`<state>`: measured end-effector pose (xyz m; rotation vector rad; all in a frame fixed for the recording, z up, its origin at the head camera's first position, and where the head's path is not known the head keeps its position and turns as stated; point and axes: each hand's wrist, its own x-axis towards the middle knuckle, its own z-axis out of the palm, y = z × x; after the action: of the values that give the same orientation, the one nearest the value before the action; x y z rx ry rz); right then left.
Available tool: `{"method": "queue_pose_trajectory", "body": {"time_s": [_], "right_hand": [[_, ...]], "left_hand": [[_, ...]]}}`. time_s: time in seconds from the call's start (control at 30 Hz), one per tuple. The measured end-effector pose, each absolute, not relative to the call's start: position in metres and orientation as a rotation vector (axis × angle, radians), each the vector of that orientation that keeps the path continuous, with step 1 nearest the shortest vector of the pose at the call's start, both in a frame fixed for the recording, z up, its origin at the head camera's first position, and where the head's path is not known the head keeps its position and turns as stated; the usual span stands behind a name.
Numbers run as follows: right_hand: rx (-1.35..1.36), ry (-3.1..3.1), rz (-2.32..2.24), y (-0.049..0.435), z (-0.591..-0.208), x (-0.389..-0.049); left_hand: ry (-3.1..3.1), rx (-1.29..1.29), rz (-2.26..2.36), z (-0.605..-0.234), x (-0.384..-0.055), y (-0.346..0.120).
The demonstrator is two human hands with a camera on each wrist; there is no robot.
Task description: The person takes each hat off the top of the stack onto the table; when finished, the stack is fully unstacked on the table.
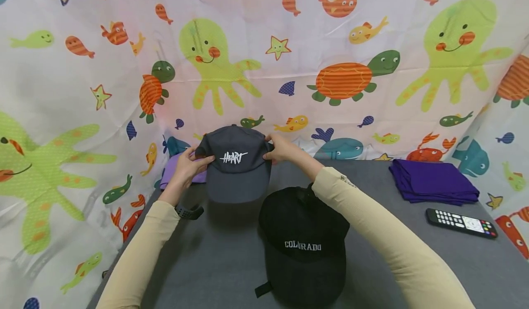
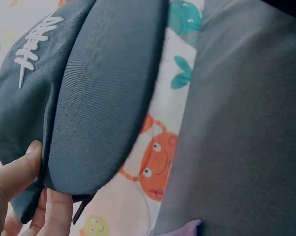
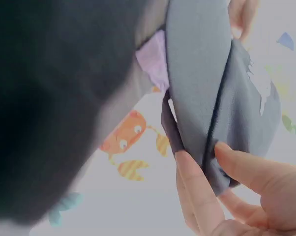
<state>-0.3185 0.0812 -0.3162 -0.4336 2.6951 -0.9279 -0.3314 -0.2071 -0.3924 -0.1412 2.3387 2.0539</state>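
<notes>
Both hands hold up a dark grey baseball cap (image 1: 238, 185) with white "HEART" lettering, its brim toward the camera. My left hand (image 1: 188, 167) pinches the cap's left side, thumb on the front and fingers behind, as the left wrist view shows. On the opposite side, my right hand (image 1: 285, 149) grips the edge by the brim, with the thumb (image 3: 241, 167) on the crown. Below the right forearm is a black cap (image 1: 306, 272) with white "COLORADO" lettering, its strap end sticking out at the lower left.
A folded dark purple cloth (image 1: 431, 180) lies at the right of the grey table (image 1: 231, 263), with a black remote control (image 1: 460, 222) in front of it. Lilac cloth (image 1: 169, 171) shows behind the left hand. A curtain printed with sea animals (image 1: 289, 33) hangs behind.
</notes>
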Motion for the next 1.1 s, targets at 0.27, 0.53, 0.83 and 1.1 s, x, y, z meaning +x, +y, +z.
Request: {"method": "queue_pose_trajectory", "body": {"time_s": [0.27,0.53,0.83,1.1], "right_hand": [[-0.378,2.657,-0.763,0.076,-0.316,-0.338],[-0.411,2.58,-0.397,0.072,-0.325,-0.35],[-0.63,2.384,-0.283,0.087,-0.341,-0.359],[-0.706,2.29,-0.377,0.098,-0.384,-0.395]], "left_hand": [[2.325,-0.166,1.974,-0.401,-0.352,-0.207],[2.277,-0.194,1.876,-0.418,-0.356,-0.205],[2.262,-0.227,1.88,-0.45,-0.357,-0.203],[2.296,-0.245,1.929,-0.465,-0.361,-0.194]]}}
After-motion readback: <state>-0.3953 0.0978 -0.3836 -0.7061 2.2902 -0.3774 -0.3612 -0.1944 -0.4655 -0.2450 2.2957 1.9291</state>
